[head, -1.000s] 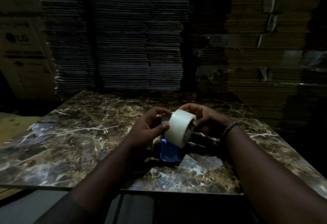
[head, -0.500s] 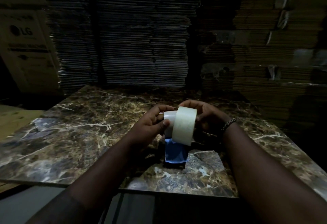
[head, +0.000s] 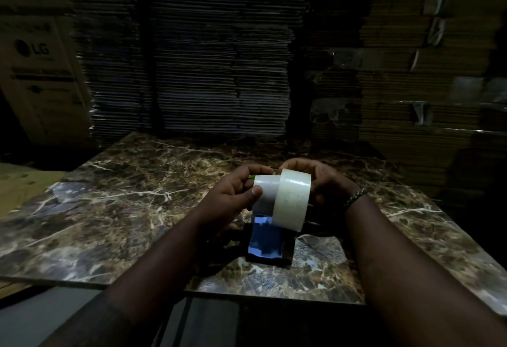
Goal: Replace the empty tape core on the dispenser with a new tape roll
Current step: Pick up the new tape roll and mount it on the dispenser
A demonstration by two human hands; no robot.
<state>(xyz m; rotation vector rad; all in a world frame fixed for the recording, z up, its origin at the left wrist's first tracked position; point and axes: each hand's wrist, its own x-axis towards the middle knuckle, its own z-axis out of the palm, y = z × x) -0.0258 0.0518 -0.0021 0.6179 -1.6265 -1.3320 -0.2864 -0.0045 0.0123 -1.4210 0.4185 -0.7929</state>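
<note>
Marble table [head: 115,209], tape roll [head: 292,204] upright, axis sideways

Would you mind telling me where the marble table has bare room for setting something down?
The brown marble table is bare left of the left hand, and behind both hands toward the stacked cardboard. It is crowded around the blue dispenser and clear tape roll.
</note>
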